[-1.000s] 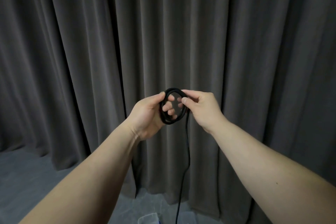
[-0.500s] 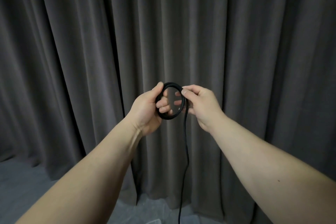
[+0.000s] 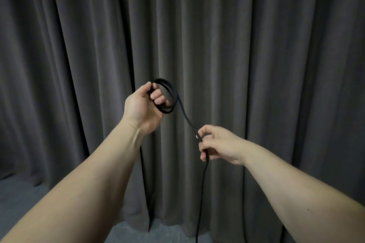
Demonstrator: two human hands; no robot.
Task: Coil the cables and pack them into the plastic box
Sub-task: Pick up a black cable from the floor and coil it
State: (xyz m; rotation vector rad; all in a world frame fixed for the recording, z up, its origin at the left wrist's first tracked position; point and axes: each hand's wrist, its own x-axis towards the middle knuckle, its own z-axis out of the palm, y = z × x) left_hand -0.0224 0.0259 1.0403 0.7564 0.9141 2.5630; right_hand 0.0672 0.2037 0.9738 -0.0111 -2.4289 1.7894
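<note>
A black cable [image 3: 185, 116] is partly wound into a small coil [image 3: 171, 94] of a few loops. My left hand [image 3: 144, 106] grips that coil at chest height, thumb on top and fingers curled through the ring. From the coil the cable slants down and right to my right hand [image 3: 215, 144], which pinches it between thumb and fingers. Below that hand the loose length hangs straight down and leaves the frame at the bottom. The plastic box is not in view.
A dark grey pleated curtain [image 3: 256, 45] fills the whole background. A strip of grey floor [image 3: 17, 193] shows at the lower left and along the bottom below the curtain hem.
My right hand left the coil and slid down and to the right along the cable, drawing out a straight stretch. The left hand kept hold of the coil and rose slightly.
</note>
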